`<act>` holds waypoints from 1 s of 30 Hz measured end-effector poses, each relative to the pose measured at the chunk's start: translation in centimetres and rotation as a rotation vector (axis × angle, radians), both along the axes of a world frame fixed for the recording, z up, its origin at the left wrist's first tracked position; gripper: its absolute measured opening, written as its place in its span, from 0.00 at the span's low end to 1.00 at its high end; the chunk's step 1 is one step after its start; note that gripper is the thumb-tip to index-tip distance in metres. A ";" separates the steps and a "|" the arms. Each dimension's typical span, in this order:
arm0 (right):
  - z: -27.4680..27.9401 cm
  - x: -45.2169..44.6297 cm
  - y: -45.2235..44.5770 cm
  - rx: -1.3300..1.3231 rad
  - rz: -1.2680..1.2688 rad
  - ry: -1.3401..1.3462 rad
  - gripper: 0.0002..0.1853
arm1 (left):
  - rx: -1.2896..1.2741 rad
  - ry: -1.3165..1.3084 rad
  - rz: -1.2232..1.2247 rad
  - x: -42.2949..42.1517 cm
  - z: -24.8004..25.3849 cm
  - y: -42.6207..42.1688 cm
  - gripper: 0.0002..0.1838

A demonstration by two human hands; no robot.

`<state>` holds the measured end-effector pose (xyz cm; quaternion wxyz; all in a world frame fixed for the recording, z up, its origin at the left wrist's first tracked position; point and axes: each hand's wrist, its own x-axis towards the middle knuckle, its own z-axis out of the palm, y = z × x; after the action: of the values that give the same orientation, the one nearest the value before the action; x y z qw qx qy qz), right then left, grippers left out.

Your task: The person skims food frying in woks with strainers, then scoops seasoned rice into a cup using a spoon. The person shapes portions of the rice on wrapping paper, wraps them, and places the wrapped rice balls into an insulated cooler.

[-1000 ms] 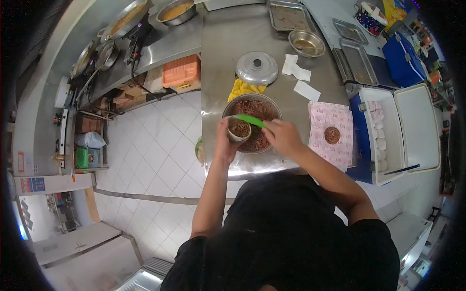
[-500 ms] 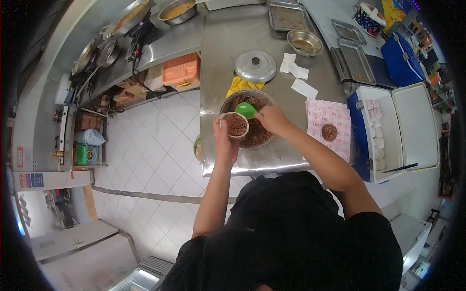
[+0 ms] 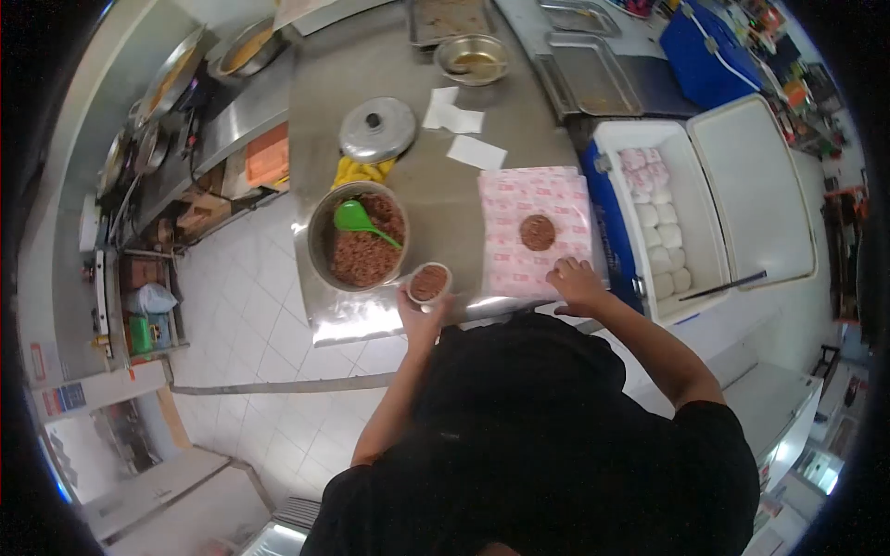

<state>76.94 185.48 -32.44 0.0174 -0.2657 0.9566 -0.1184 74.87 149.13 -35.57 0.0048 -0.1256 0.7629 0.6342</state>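
Observation:
My left hand (image 3: 425,320) is closed around a small white cup (image 3: 429,284) filled with reddish-brown cooked rice. It is just off the lower right of a metal pot (image 3: 320,250), which holds more of the same rice. A green rice paddle (image 3: 357,219) rests in the pot, its handle pointing to the right. My right hand (image 3: 577,285) is at the lower right edge of a stack of pink printed wrapping paper (image 3: 508,206), fingers apart and touching the sheets. On that paper, above the hand, lies a round flat patch of rice (image 3: 537,233).
Behind the pot are a yellow cloth (image 3: 360,171) and a metal lid (image 3: 377,132). White paper pieces (image 3: 477,152), a metal bowl (image 3: 473,63) and a tray (image 3: 447,20) lie farther back. An open cooler (image 3: 640,139) with several white wrapped bundles (image 3: 663,236) stands at the right.
My right hand has let go of the green paddle, leaving it in the pot, and moved right to the paper. My left hand has brought the cup away from over the pot. The view has turned right.

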 end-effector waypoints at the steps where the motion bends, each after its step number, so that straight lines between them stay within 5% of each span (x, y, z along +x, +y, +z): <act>1: -1.3 0.7 1.3 -0.052 -0.005 -0.029 0.17 | -0.043 0.039 0.080 -0.6 -1.0 1.1 0.43; 5: -4.9 0.7 4.6 -0.152 0.118 -0.129 0.07 | -0.156 0.099 0.253 -1.7 -1.7 4.6 0.48; 8: -6.0 -0.2 5.8 -0.204 -0.021 -0.246 0.09 | -0.899 0.317 0.475 -0.2 -2.9 6.5 0.46; 12: -6.1 -4.3 7.3 -0.575 -0.347 -0.299 0.11 | -0.523 0.369 -0.130 2.6 -0.7 10.8 0.40; 14: -4.7 -6.2 7.8 -0.760 -0.556 -0.299 0.12 | -0.440 0.307 -0.857 1.1 -2.4 12.1 0.37; 17: -8.6 -8.3 9.0 -0.957 -0.721 -0.370 0.13 | -0.719 0.563 -0.930 -0.8 -0.4 18.6 0.35; 20: -9.7 -7.6 8.7 -1.008 -0.945 -0.440 0.15 | -0.960 0.538 -0.848 -2.0 1.4 21.9 0.37; 23: -8.5 -4.6 8.6 -0.905 -0.988 -0.687 0.16 | -1.031 0.513 -0.760 -3.3 -0.7 22.8 0.42; 27: -5.6 -2.5 8.7 -1.102 -0.864 -0.768 0.24 | -0.996 0.425 -0.792 -4.7 -0.2 23.4 0.44; 30: -6.6 -8.1 10.9 -0.868 -0.877 -0.849 0.30 | -1.003 0.429 -0.792 -5.9 -0.3 23.6 0.45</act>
<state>68.86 196.35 -39.00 0.2298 0.2254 0.7531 -0.5738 68.96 172.69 -35.91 0.0266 0.3051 0.9376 0.1647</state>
